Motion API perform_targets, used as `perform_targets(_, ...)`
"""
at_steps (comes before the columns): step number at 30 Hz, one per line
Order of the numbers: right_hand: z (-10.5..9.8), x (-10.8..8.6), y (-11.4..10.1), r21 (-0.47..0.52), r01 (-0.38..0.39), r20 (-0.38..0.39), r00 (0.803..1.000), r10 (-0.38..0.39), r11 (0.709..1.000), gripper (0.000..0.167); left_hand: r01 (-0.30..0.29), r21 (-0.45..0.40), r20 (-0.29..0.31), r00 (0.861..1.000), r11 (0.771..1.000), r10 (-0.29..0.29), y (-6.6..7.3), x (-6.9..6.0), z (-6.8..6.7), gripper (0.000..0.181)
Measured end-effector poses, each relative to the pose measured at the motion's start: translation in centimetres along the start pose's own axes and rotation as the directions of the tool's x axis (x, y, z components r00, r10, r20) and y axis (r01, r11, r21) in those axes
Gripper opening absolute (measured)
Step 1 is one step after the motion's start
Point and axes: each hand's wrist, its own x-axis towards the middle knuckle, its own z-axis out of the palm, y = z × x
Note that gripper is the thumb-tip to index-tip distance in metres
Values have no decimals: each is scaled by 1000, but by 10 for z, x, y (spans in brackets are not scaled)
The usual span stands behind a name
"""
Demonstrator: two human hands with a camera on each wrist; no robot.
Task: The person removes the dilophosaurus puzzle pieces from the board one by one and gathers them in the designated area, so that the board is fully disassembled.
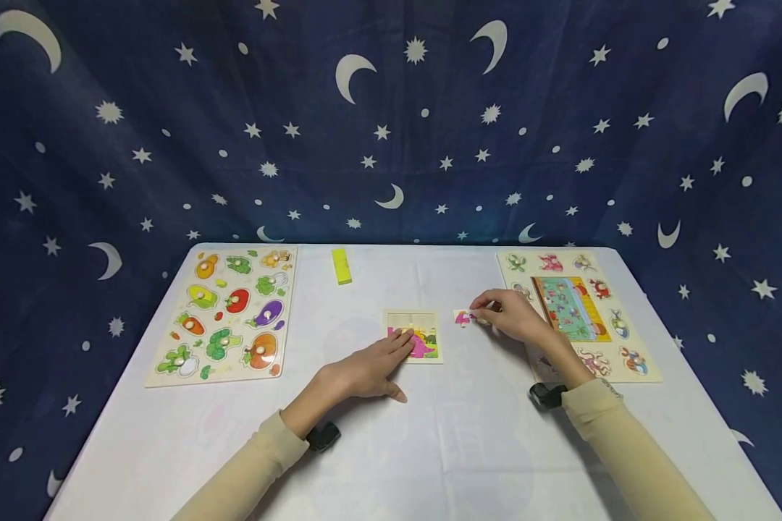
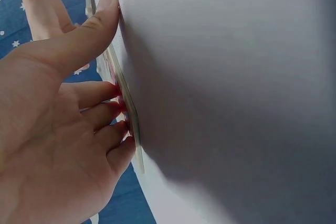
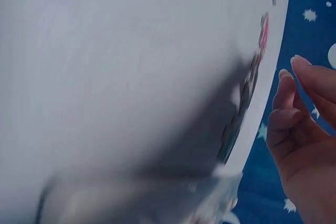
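Note:
My left hand (image 1: pixel 374 365) lies with its fingers outstretched on a small square wooden puzzle board (image 1: pixel 440 337). Its fingertips touch the pink picture pieces (image 1: pixel 422 346) in the lower part of the frame, as the left wrist view also shows. My right hand (image 1: pixel 511 315) hovers just right of that board, over loose puzzle pieces (image 3: pixel 242 93) on the table. A pink-and-white puzzle piece (image 1: pixel 461 318) peeks out beside its fingertips. In the right wrist view the thumb and fingers are bent with a gap between them, above the pieces, and no piece shows between them.
A vegetable peg puzzle (image 1: pixel 224 311) lies at the left, and a sea-animal puzzle board (image 1: pixel 570 307) at the right, partly under the right forearm. A yellow block (image 1: pixel 342 266) stands behind the small board. A dark blue star-and-moon curtain (image 1: pixel 391 130) hangs behind the white table.

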Motion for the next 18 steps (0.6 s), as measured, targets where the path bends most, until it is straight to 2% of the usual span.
perform_targets(5,14,6,-11,27,1,15,1000,-1,1000,11,-7,-10,-4,1000,1000,7,-2,-3,1,99)
perform_targets(18,43,19,-38,47,76,67,995,-79,996,12,-24,43,-19,1000,999,25,-2,-12,8,87)
